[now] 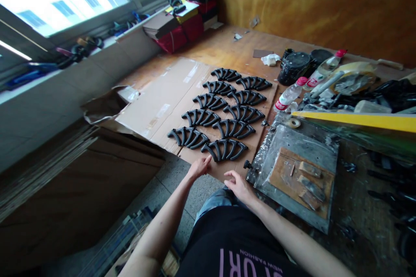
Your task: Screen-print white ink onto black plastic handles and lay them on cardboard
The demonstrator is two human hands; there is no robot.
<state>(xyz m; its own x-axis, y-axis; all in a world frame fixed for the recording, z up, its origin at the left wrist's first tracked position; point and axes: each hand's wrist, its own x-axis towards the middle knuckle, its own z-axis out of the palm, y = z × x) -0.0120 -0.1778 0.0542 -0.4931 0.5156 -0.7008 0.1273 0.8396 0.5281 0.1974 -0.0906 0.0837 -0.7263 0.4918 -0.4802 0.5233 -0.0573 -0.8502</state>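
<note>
Two columns of black, curved, fan-shaped pieces with several ribs each lie on a flattened cardboard sheet (156, 91). My left hand (199, 169) is at the sheet's near edge, its index finger stretched toward the nearest black ribbed piece (225, 149). Whether the fingertip touches that piece is hard to tell; nothing shows in the hand. To the right, my right hand (239, 185) hovers by the front edge of the cardboard, with fingers loosely bent and apart, holding nothing visible.
At right, a grey metal plate (300, 138) carries a brown board (279, 169) with small blocks. Behind it stand plastic bottles (289, 95), a dark tub (294, 68) and a tape roll (354, 78). Stacked cardboard (65, 181) leans at lower left.
</note>
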